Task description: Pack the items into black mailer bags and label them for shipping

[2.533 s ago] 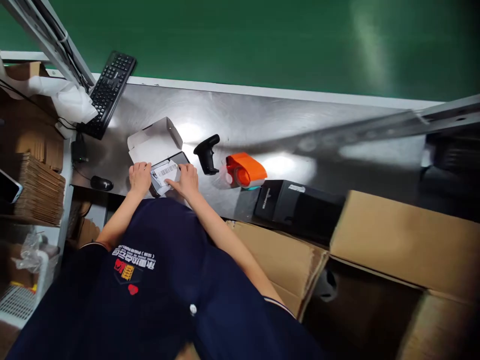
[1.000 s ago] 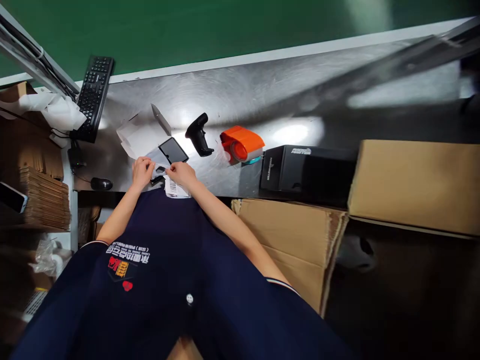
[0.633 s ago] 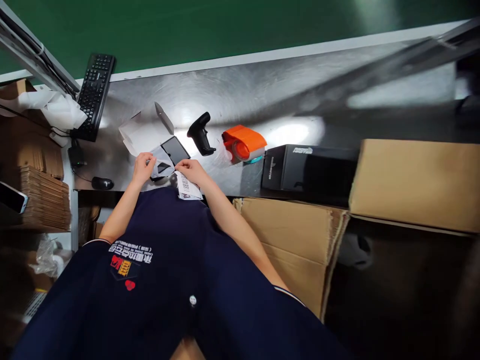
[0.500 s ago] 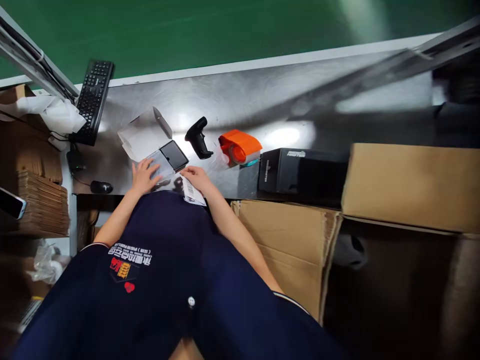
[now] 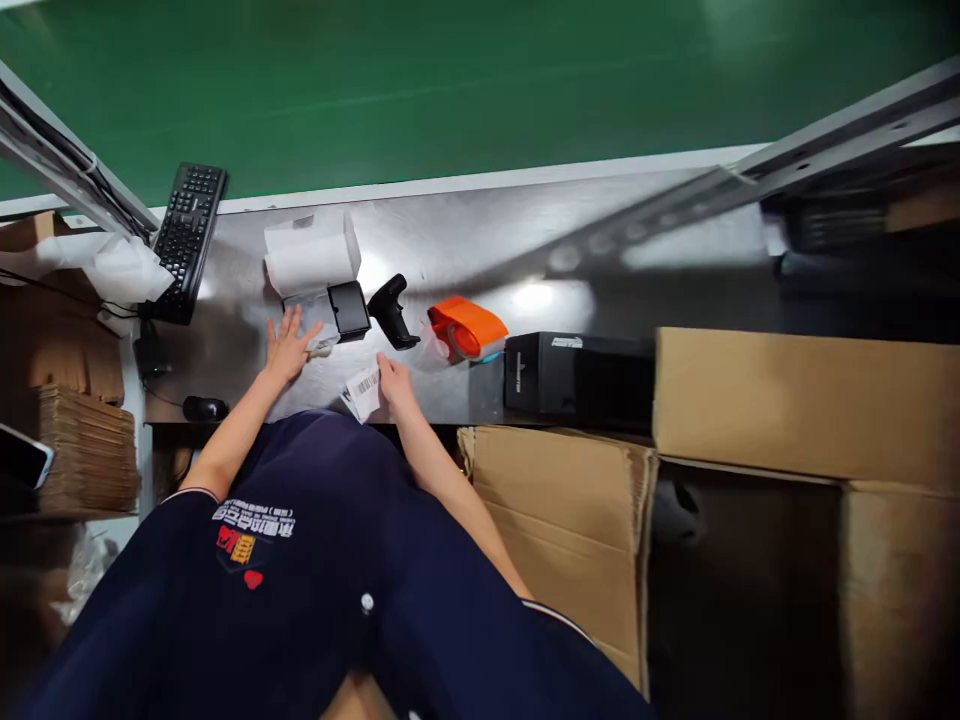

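Note:
My left hand (image 5: 286, 346) lies with fingers spread over a clear plastic bag (image 5: 313, 316) at the near side of an opened box. The box's white lid (image 5: 311, 255) stands folded back, and a black inner box (image 5: 349, 309) shows at its right. Between thumb and fingers, my right hand (image 5: 395, 383) pinches a white card with a barcode label (image 5: 364, 391), held low near the table's front edge. A black barcode scanner (image 5: 393, 313) rests just right of the box.
Right of the scanner are an orange tape roll (image 5: 471, 326) and a black box (image 5: 577, 375). Cardboard cartons (image 5: 795, 400) stand at the right. A keyboard (image 5: 190, 235) and mouse (image 5: 205, 408) lie left on the metal table (image 5: 450, 240), before a green surface (image 5: 465, 90).
My right hand has drawn the barcode card away from the box, toward me. The open box has turned and its lid stands straighter. The camera view has shifted slightly.

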Motion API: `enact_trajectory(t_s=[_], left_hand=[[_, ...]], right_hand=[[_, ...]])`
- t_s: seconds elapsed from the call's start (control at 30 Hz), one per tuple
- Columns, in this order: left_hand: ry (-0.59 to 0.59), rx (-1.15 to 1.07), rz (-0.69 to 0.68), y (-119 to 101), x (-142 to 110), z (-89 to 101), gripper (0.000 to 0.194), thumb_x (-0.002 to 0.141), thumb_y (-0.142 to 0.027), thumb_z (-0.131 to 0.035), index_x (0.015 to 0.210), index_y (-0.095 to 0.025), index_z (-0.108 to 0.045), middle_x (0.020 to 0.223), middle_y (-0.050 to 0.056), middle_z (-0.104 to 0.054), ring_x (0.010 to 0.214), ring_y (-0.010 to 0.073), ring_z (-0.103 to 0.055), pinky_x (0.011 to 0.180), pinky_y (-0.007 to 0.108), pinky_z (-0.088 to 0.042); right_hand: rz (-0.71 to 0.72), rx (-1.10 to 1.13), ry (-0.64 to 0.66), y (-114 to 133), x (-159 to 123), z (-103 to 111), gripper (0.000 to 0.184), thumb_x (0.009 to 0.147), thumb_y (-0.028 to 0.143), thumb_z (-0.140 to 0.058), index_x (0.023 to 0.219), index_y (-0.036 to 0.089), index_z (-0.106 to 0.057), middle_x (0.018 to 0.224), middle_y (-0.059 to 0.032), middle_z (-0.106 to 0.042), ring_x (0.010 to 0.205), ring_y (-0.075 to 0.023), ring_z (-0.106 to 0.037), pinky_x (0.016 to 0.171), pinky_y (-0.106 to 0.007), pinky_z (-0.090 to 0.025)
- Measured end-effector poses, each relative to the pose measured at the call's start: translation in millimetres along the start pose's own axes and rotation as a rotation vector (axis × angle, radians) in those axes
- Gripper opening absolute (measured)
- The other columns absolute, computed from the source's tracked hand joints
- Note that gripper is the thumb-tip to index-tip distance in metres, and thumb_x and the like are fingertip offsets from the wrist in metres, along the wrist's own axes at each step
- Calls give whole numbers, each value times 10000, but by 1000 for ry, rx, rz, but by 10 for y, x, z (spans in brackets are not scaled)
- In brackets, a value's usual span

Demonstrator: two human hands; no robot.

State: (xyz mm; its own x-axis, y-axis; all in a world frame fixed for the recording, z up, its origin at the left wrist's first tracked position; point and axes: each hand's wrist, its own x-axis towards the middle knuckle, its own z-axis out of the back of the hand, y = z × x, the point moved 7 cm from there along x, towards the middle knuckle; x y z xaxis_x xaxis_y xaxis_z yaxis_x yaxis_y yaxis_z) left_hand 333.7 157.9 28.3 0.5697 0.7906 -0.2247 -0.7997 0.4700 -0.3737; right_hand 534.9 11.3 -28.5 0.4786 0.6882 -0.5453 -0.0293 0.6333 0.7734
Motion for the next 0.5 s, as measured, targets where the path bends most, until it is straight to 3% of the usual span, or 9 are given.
enact_trajectory(t_s=[0.07, 0.13, 0.2, 0.27, 0.3, 0.37, 0.5], left_hand=[[-72, -64, 33, -46, 77, 166, 707, 903, -290, -728, 1578, -298, -518, 1800, 165, -207, 1686, 389, -107, 1336, 713, -37], [-116, -252, 24, -156, 45, 256, 637, 951, -356, -675, 1563, -260, -525, 1763, 186, -309, 1648, 362, -265, 1339, 644, -207], [-47, -547, 30, -300, -60, 180, 662, 950, -401, -675, 1561, -222, -493, 1634, 212, -504, 1444, 313, -557, 1219, 540, -459], [80, -806, 79, -457, -191, -12, 787, 865, -392, -770, 1555, -186, -453, 1410, 197, -676, 1122, 248, -716, 1011, 444, -600], [105, -888, 115, -517, -245, -99, 805, 815, -355, -807, 1523, -170, -470, 1304, 170, -721, 1012, 221, -727, 942, 409, -617], [33, -983, 195, -564, -307, -178, 672, 764, -266, -796, 1383, -152, -560, 1171, 118, -749, 956, 192, -716, 922, 368, -608], [-225, -1091, 429, -406, -451, 28, 406, 720, -243, -713, 1115, -183, -646, 1114, 73, -765, 1041, 197, -709, 1013, 375, -578]], right_hand=[[14, 74, -120, 146, 38, 67, 706, 747, 983, -333, 692, 281, -385, 624, 39, -422, 653, -167, -447, 600, -315, -370], [18, 141, -207, 298, 51, 110, 682, 779, 954, -362, 703, 276, -393, 657, 24, -451, 691, -175, -467, 628, -317, -382], [32, 189, -256, 437, 44, 120, 632, 836, 893, -372, 724, 272, -410, 680, 10, -481, 715, -184, -493, 645, -318, -401], [58, 230, -274, 534, 28, 116, 558, 883, 804, -390, 749, 265, -443, 696, 0, -512, 730, -191, -518, 658, -316, -423], [76, 245, -277, 562, 24, 120, 516, 895, 754, -405, 762, 260, -467, 707, -7, -535, 741, -196, -533, 668, -314, -438], [115, 231, -250, 592, 37, 151, 429, 898, 654, -438, 801, 245, -522, 769, -33, -610, 794, -209, -582, 720, -317, -485], [144, -71, -242, 741, 75, 409, 399, 872, 479, -407, 1090, 204, -597, 1194, -145, -720, 1144, -248, -665, 985, -362, -543]])
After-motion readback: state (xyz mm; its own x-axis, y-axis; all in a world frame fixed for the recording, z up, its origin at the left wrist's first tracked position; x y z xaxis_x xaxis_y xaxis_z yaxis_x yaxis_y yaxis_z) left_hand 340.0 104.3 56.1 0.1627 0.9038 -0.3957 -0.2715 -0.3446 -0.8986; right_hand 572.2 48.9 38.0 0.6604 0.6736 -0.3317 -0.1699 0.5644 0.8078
